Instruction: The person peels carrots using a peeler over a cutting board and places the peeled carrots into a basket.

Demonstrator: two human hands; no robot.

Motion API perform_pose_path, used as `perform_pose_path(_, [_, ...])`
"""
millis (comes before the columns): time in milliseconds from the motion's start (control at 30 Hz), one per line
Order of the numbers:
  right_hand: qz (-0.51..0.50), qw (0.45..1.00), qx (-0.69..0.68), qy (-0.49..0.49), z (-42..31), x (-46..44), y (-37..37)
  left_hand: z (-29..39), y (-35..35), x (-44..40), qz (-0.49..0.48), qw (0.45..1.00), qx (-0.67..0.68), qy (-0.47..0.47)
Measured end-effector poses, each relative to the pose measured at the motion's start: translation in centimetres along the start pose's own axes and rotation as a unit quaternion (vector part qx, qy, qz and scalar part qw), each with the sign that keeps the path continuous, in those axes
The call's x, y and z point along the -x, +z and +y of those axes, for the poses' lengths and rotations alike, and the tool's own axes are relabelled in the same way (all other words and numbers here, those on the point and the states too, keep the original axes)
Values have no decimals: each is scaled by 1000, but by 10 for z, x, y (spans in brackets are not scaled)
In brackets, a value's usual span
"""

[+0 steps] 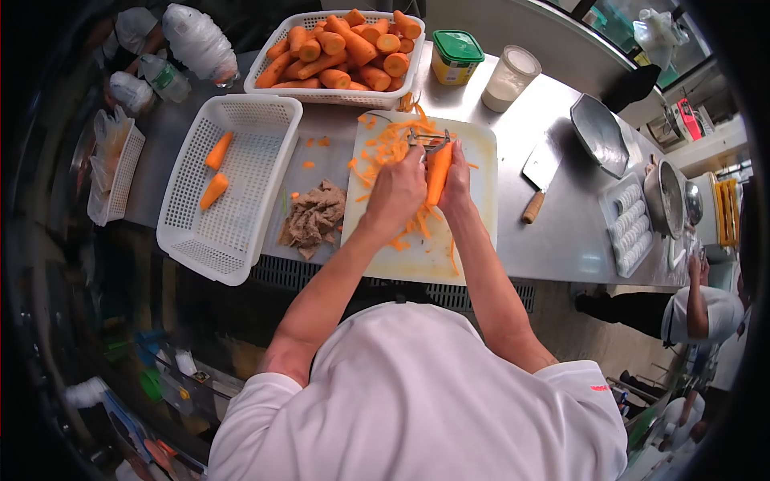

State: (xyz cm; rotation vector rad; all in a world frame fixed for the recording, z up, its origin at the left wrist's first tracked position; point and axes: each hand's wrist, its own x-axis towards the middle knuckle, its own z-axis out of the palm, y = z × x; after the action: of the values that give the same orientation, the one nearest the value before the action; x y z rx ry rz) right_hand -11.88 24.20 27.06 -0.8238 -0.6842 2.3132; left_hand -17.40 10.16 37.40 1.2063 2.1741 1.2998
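Clasping the peeler (429, 146) in the left grip (399, 188), bracing the carrot (438, 175) in the right grip (457, 178) just alongside, over the cutting board (484, 186)—keep strokes light and turn the carrot evenly!

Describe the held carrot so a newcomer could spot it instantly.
Find the steel table, then the white cutting board on it. Over the board, the right hand holds the carrot beside the peeler. Unlike the carrots in the white baskets, it alone is held.
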Motion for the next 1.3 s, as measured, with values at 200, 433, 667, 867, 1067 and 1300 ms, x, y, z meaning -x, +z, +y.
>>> perform_pose_path(200, [72, 997, -30, -20, -6, -10, -23, -1, -13, 68, -92, 994, -55, -12])
perform_pose_path(433, [4, 1000, -20, 12, 8, -5, -11, -10, 11, 9, 5, 1000, -24, 6])
perform_pose_path(667, [45, 998, 21, -26, -2, -8, -32, 4, -24, 56, -88, 995, -36, -25])
perform_pose_path(867, [31, 999, 26, -24, 4, -9, -7, -8, 12, 3, -2, 999, -45, 13])
perform_pose_path(1067, [58, 997, -21, -51, -12, -19, -25, 7, -20, 65, -119, 992, -33, -33])
perform_pose_path(1300, [22, 998, -62, -25, 4, -20, -4, -5, 11, -7, -26, 998, -56, -9])
